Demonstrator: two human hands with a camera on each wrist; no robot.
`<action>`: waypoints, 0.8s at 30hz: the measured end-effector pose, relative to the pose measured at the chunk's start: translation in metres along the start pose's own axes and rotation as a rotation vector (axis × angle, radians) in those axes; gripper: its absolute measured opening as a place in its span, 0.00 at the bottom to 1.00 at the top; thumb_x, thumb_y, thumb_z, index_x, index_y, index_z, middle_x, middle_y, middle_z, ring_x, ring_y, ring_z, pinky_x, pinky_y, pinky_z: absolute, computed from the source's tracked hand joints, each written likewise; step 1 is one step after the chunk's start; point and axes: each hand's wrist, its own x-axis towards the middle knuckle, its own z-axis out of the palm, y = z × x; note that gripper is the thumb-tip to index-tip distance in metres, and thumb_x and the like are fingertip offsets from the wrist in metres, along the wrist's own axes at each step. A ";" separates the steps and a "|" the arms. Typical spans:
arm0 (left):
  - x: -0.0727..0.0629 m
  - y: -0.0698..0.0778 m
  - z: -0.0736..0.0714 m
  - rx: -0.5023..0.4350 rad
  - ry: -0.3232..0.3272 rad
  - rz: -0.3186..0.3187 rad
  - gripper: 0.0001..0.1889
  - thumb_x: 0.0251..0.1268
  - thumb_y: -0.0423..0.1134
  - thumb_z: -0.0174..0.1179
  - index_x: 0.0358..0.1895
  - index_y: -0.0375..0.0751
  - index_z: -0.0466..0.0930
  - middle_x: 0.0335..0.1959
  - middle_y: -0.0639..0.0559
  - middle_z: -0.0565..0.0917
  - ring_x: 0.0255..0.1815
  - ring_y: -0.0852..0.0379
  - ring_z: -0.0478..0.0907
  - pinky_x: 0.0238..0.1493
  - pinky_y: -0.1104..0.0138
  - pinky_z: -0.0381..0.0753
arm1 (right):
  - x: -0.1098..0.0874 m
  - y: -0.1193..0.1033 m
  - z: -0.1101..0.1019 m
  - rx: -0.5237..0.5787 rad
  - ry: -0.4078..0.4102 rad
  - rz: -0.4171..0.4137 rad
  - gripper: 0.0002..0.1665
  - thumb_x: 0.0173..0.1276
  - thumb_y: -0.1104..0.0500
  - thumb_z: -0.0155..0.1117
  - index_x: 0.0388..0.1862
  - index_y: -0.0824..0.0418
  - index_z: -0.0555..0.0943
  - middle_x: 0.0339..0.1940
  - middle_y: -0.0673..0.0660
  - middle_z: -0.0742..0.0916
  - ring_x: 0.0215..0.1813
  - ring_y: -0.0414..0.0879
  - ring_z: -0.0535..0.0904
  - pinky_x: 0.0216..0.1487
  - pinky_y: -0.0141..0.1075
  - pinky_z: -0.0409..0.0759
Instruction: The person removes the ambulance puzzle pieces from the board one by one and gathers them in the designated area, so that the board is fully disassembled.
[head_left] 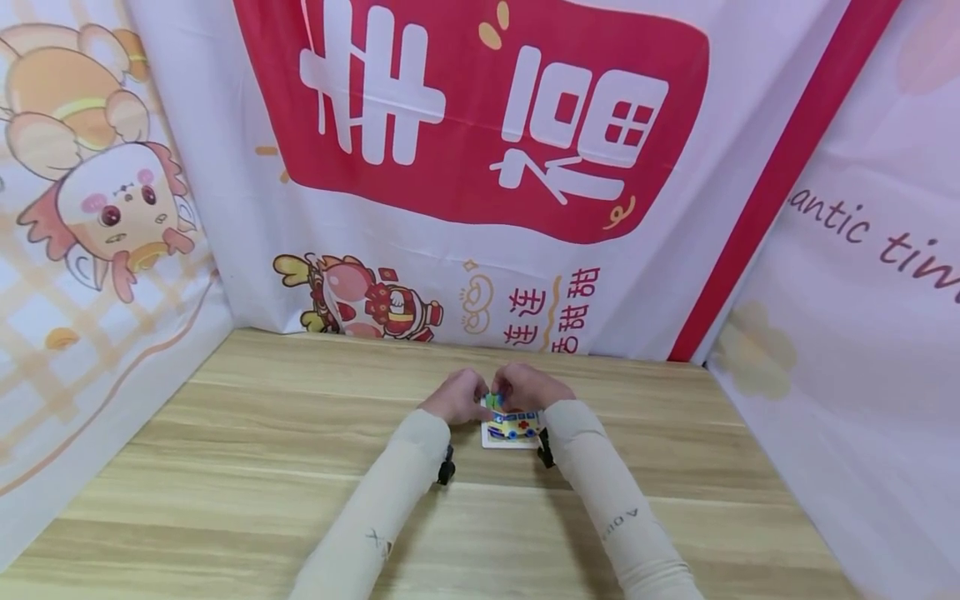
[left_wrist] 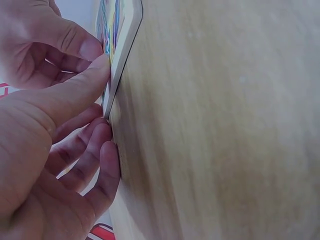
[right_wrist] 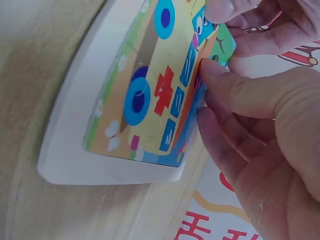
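A small jigsaw puzzle board (head_left: 517, 445) with a white frame lies on the table, showing a yellow ambulance (right_wrist: 156, 107) with blue wheels and a red cross. At its far left corner, a green and blue puzzle piece (right_wrist: 223, 46) stands tilted and partly over the edge. My right hand (head_left: 531, 387) pinches this piece, thumb on the picture side. Thumb on the picture and fingers round the edge, my left hand (head_left: 456, 396) holds the same corner of the board. The fingers hide part of the piece and the board's far edge.
The wooden table (head_left: 300, 467) stretches out on both sides of the board. A white and red printed cloth (head_left: 480, 283) hangs along its far edge. More printed cloth walls stand at left (head_left: 97, 333) and right (head_left: 832, 350).
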 end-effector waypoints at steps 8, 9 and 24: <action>0.002 -0.003 0.001 0.005 0.013 0.022 0.12 0.59 0.37 0.79 0.42 0.36 0.88 0.34 0.51 0.86 0.37 0.55 0.77 0.48 0.60 0.79 | -0.002 0.006 0.001 0.032 0.062 -0.084 0.08 0.71 0.70 0.68 0.47 0.61 0.86 0.45 0.56 0.90 0.46 0.45 0.84 0.56 0.41 0.86; 0.002 -0.003 0.002 0.001 0.011 0.021 0.12 0.59 0.37 0.79 0.42 0.36 0.88 0.35 0.51 0.86 0.38 0.55 0.77 0.49 0.60 0.80 | -0.002 0.008 0.002 0.038 0.076 -0.086 0.07 0.73 0.69 0.68 0.46 0.60 0.86 0.44 0.56 0.90 0.46 0.44 0.85 0.56 0.41 0.86; -0.004 0.002 0.000 -0.020 0.025 0.006 0.18 0.59 0.37 0.78 0.50 0.34 0.88 0.45 0.44 0.88 0.43 0.53 0.80 0.59 0.55 0.83 | -0.022 0.026 -0.020 0.115 0.130 -0.044 0.03 0.76 0.58 0.68 0.41 0.53 0.88 0.39 0.49 0.90 0.44 0.42 0.82 0.53 0.39 0.82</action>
